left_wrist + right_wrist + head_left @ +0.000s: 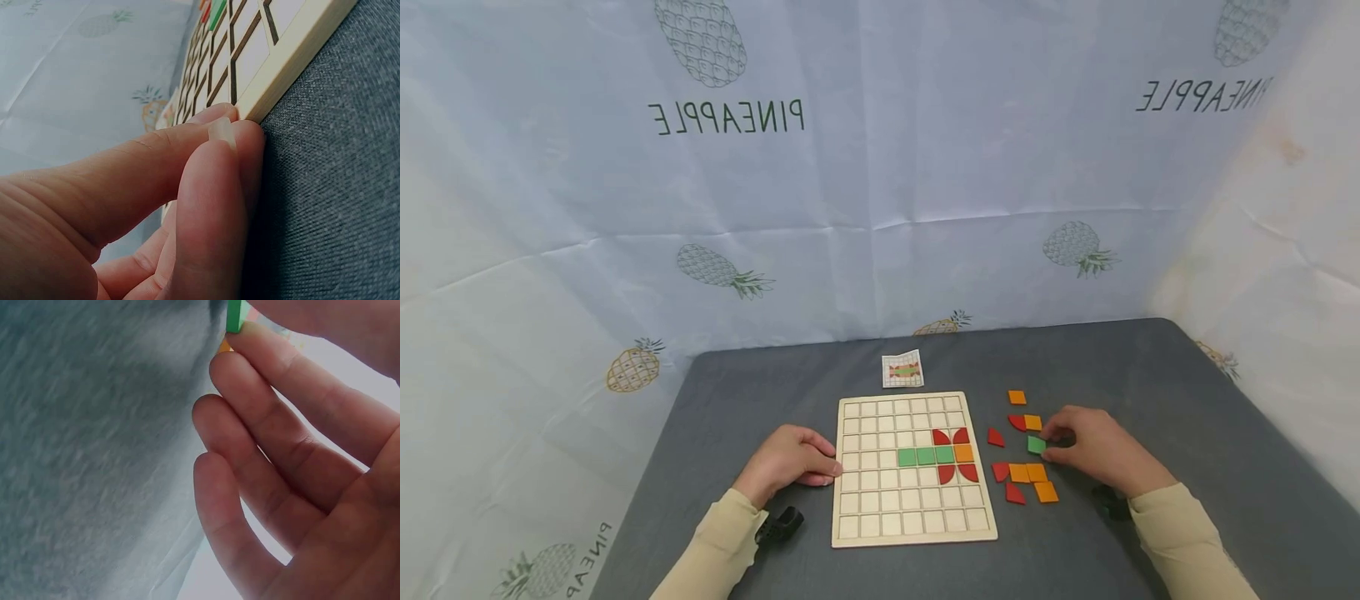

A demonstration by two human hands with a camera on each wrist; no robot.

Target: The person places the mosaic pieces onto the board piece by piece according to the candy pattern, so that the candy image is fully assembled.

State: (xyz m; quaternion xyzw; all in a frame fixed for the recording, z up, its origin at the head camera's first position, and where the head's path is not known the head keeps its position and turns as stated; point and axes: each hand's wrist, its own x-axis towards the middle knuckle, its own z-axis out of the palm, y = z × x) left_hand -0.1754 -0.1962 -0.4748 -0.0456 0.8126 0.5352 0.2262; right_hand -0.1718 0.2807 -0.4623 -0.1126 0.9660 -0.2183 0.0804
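Observation:
In the head view, my right hand (1086,442) pinches a green square tile (1036,445) between thumb and index finger, right of the board. The right wrist view shows the green tile (234,315) at the thumb and index fingertip, the other fingers loosely bent. My left hand (793,462) grips the left edge of a wooden grid board (891,502), thumb and fingertips right at the rim. On the board lie a row of green squares (926,456), an orange square (963,452) at its right end, and several red quarter-round tiles (947,474) above and below the row.
Loose orange tiles (1047,492) and red tiles (1015,493) lie scattered between the board and my right hand. A small pattern card (902,369) lies behind the board on the dark grey table (760,383). A pineapple-print curtain (850,183) hangs behind.

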